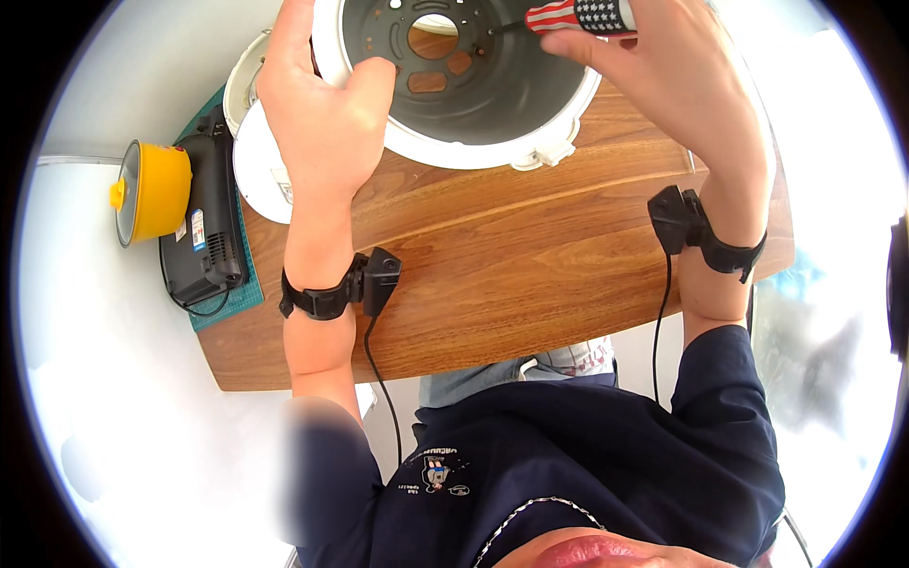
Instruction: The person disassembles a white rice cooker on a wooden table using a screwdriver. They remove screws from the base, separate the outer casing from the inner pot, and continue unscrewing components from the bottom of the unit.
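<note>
A white round appliance housing (pixel 454 156), like a rice cooker shell, lies tilted at the far edge of view with its dark grey inside facing me. Wood shows through the large holes in its bottom. My left hand (pixel 327 118) is closed on the housing's left rim, thumb hooked over the edge. In my right hand (pixel 668 71) is a screwdriver (pixel 579 16) with a red, white and dark star-patterned handle. Its thin dark shaft points left into the housing, with the tip at or close to a small hole in the bottom. Whether it touches a screw cannot be told.
Left of the housing lie a white round lid-like part (pixel 260 170) and another white ring-shaped part (pixel 244 80). Beyond them a black appliance (pixel 204 241) sits on a green mat (pixel 248 292), beside a yellow pot (pixel 161 192). Wrist-strap cables hang over the wooden table (pixel 492 275).
</note>
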The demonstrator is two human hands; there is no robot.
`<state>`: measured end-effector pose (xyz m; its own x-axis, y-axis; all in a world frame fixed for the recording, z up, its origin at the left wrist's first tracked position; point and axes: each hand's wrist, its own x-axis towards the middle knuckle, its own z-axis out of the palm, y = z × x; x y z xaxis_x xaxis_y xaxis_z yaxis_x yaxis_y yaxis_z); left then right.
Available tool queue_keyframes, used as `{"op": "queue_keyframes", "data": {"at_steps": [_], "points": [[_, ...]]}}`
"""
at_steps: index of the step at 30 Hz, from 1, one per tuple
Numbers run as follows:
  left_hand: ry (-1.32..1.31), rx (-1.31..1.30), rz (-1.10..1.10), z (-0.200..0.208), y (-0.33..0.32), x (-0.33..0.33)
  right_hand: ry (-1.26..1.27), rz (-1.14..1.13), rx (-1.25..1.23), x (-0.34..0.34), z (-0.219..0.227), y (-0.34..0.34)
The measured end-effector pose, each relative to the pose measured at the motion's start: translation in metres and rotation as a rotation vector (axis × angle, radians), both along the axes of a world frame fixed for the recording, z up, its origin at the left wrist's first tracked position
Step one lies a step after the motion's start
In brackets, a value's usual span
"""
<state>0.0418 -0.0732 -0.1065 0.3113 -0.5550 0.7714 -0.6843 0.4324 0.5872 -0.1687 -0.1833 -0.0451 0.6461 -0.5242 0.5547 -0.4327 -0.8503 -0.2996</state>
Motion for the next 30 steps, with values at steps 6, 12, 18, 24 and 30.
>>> {"op": "queue_keyframes", "data": {"at_steps": [6, 12, 18, 24, 30], "points": [[-0.093, 0.040, 0.076, 0.014, 0.006, -0.018, 0.159, 0.055, -0.053, -0.005, 0.009, -0.010], [-0.118, 0.034, 0.099, 0.012, 0.007, -0.017, 0.050, 0.143, 0.148, -0.005, 0.012, -0.003], [-0.045, 0.076, 0.072, 0.008, 0.006, -0.005, 0.155, -0.011, -0.137, -0.006, -0.005, -0.026], [-0.013, 0.025, 0.020, 0.002, 0.002, -0.002, 0.137, 0.035, 0.055, -0.003, -0.002, -0.013], [-0.066, 0.058, 0.095, 0.014, 0.005, -0.020, 0.105, -0.017, 0.289, -0.002, 0.004, -0.014]]}}
